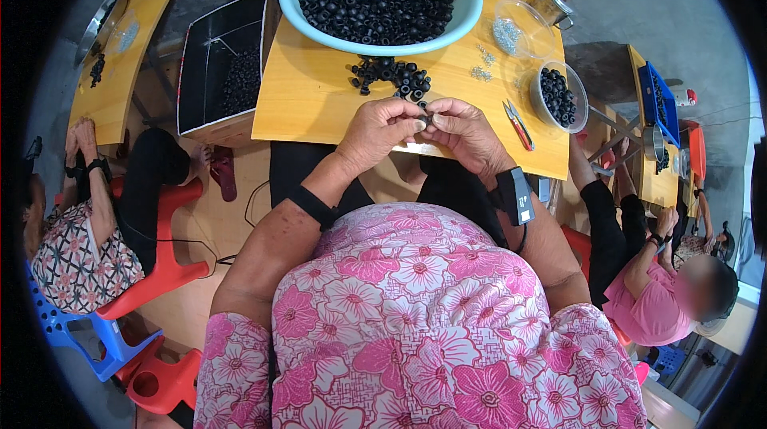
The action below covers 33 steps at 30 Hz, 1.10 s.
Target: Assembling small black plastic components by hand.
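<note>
Just over the near edge of the yellow wooden table (307,101), my left hand (379,133) and my right hand (471,135) meet fingertip to fingertip. Both are closed in a pinch on a small dark piece (426,118), mostly covered by my thumbs and fingers. Right behind my hands lies a loose pile of small black round pieces (387,72), some showing a hole. A large light blue basin (379,50) heaped with the same pieces stands behind the pile.
To the right are red-handled snips (521,127), a clear tub (582,105) of black pieces, small metal bits (482,73), a clear container (543,41) and a metal mug (553,7). An open box (185,85) stands left. Other people sit at tables on both sides.
</note>
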Tool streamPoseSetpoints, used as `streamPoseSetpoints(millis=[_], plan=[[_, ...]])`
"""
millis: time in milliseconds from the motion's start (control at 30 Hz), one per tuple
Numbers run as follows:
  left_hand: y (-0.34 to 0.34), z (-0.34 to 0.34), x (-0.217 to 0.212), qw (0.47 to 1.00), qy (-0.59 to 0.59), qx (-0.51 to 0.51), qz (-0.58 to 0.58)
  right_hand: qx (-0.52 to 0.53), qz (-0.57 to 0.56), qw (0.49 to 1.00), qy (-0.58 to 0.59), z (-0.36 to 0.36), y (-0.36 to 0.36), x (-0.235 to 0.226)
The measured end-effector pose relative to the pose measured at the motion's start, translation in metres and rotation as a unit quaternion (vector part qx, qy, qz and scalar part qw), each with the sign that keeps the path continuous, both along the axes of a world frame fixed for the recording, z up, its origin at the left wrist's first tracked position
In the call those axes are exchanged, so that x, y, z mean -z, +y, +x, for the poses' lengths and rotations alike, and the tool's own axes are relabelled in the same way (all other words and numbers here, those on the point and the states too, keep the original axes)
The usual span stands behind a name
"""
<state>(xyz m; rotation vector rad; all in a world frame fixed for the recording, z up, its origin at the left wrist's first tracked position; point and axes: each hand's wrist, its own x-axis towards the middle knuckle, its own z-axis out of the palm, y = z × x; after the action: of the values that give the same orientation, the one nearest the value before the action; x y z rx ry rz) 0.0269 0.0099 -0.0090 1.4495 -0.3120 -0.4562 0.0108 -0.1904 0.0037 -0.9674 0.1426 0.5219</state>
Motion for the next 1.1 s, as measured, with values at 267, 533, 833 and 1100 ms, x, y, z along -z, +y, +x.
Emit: streamPoseSetpoints(millis=[267, 533, 833, 1100], plan=[[0.002, 0.001, 0.003, 0.995, -0.088, -0.002, 0.040, -0.094, -0.007, 0.996, 0.005, 0.008, -0.008, -0.003], [0.001, 0.000, 0.000, 0.998, -0.057, -0.003, 0.014, -0.122, -0.018, 0.992, 0.020, 0.009, -0.012, -0.006], [0.001, 0.000, 0.008, 0.991, -0.127, -0.010, 0.042, -0.138, -0.005, 0.990, 0.026, 0.008, -0.012, -0.006], [-0.003, -0.006, -0.001, 0.998, -0.054, -0.015, 0.005, -0.159, -0.015, 0.987, 0.008, 0.006, -0.014, -0.006]])
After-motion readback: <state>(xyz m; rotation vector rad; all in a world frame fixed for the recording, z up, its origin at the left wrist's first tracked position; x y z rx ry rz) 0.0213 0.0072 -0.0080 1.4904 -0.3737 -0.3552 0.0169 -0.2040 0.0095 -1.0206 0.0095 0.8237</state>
